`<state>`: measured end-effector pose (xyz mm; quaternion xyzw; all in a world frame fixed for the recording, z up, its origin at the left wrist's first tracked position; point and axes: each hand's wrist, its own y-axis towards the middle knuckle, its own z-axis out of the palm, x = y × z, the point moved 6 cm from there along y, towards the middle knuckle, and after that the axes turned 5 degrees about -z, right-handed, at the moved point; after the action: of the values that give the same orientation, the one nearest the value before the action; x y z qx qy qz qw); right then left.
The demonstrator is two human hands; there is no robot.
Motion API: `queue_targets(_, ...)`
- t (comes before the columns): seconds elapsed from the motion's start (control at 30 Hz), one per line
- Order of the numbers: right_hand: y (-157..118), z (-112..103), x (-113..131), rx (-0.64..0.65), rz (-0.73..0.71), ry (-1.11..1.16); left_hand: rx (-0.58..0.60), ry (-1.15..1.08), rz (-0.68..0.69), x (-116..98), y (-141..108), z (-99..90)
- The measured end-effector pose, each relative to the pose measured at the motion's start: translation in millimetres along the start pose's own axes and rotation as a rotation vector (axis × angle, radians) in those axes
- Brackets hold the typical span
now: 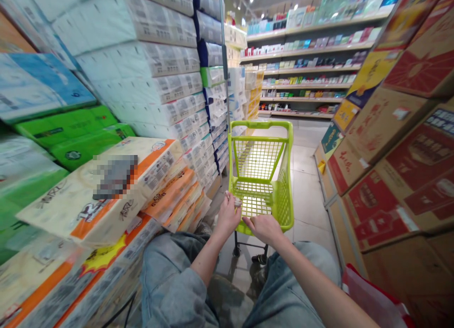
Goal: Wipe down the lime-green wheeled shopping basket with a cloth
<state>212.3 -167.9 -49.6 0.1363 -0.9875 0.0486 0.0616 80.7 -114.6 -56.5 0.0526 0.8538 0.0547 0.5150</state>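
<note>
A yellow-green plastic shopping cart (260, 167) stands upright in front of my knees, its basket showing no goods. Over its near edge, my left hand (230, 213) is closed around a small whitish item (234, 200), too small to name. Beside it on the right, my right hand (264, 228) has its fingers curled near the cart's near rim; whether they hold anything is hidden. The two hands are close together, with a small gap between them.
Packaged tissue bundles (166, 54) rise on the left, with cream and orange packs (117, 186) nearer, a pixelated dark item on top. Red and brown cartons (400, 167) line the right. Stocked shelves (308, 68) stand behind, beyond a tiled floor (308, 176).
</note>
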Motion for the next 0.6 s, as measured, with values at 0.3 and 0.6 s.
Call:
queue_targets(0.3,-1.0,0.2,-2.3,-0.006,-0.007,-0.008,-0.033,0.188,-0.102,1.0,6.7,-1.6)
queue_targets(0.6,-0.5,0.0,0.9,-0.012,-0.016,-0.001,0.005,0.825,-0.133,-26.7,17.1,-6.8)
